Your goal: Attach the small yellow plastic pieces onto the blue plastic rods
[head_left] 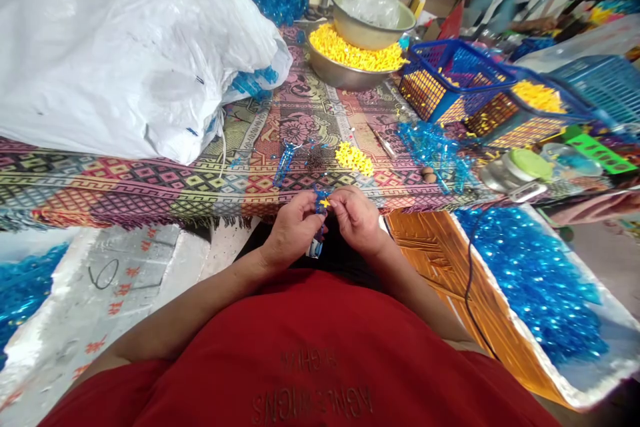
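My left hand (293,230) and my right hand (356,217) meet in front of my chest, just below the table edge. Between them they pinch a short strand of blue beads (319,220) with a small yellow star-shaped bead (325,203) at its top. Its lower end hangs below my fingers. A small heap of yellow beads (354,159) lies on the patterned cloth (190,190) just beyond my hands. A finished blue beaded piece (286,163) lies to its left, and a dark pile of tiny beads (319,157) sits between them.
A large white plastic sack (125,60) covers the far left of the table. A steel basin of yellow beads (345,60) and blue wire baskets (453,83) stand at the back. Below the table on the right, a foil-lined box (530,287) holds blue beaded strands.
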Available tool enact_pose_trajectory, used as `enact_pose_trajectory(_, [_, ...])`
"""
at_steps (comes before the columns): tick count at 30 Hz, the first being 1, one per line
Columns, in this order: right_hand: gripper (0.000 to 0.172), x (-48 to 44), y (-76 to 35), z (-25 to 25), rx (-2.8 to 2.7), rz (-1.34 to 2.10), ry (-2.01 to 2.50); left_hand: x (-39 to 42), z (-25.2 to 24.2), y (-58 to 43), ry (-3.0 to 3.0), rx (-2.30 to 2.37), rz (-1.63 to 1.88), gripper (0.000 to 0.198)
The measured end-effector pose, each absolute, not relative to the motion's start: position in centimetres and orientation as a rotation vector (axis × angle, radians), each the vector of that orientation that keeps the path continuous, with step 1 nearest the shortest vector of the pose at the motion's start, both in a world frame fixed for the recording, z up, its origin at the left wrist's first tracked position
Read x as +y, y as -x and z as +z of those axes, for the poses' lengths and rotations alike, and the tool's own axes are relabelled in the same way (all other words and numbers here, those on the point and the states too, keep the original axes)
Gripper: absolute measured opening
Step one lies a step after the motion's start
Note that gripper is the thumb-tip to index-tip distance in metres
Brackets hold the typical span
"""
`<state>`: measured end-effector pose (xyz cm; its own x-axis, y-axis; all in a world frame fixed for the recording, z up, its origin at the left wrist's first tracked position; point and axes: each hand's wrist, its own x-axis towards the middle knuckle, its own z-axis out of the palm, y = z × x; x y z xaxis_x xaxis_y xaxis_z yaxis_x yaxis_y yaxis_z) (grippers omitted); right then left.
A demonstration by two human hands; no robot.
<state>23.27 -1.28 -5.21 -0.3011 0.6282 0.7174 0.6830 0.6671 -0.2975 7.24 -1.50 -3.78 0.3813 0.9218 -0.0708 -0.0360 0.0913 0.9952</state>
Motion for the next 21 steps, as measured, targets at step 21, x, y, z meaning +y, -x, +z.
enact_pose_trajectory(21, [0.009,-1.41,-22.95,-4.45,-1.869,0.179,1.035,-1.45,-3.39,-7.43,-1.320,0.994,0.962,0.022])
